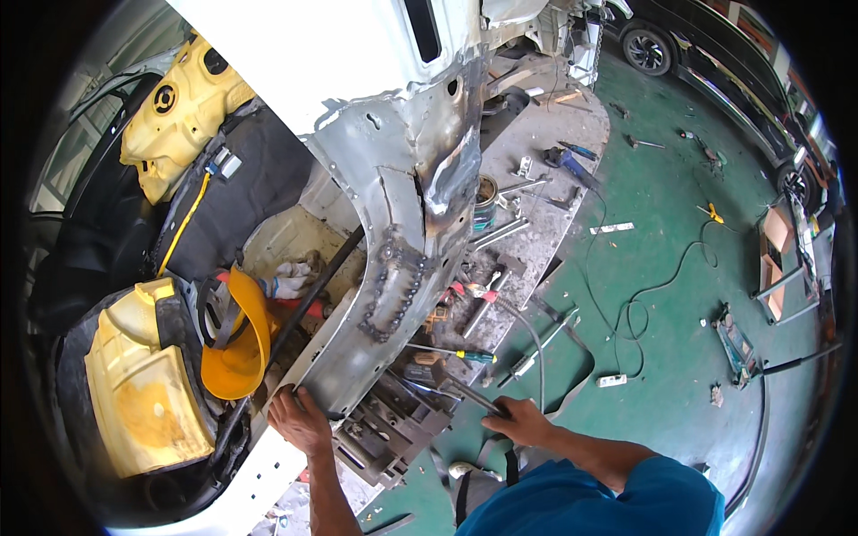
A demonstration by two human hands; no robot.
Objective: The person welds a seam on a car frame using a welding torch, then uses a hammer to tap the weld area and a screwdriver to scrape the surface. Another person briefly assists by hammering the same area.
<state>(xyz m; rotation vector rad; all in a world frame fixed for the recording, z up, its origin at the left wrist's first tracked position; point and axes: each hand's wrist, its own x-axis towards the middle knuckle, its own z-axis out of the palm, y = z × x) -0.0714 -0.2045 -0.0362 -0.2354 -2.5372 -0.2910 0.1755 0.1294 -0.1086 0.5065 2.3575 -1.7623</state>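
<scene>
Grey metal car frame [386,277]: weld-beaded, scorched
Left hand [300,420]: curled over frame edge
Right hand [518,422]: gripping grey shaft [474,395]
Green floor [661,295]: scattered tools [645,143], right

A grey, dust-coated, flat worktop [548,134] with a rounded far end spreads beneath the car body. Near its outer edge lies a blue power tool with a dark body [565,165], beside a slim blue-handled tool [579,150]. A small white block with dark openings [525,167] sits close to them. Nearer the body stands a round, open-topped metal can [485,201], with long silver metal tools [500,234] just below it.

Alongside runs a glossy green floor [643,188]. On it lie a white, perforated flat strip [611,229], a looping dark cable [636,308], a white rectangular power strip [612,381] and a teal metal device with a long frame [735,347].
</scene>
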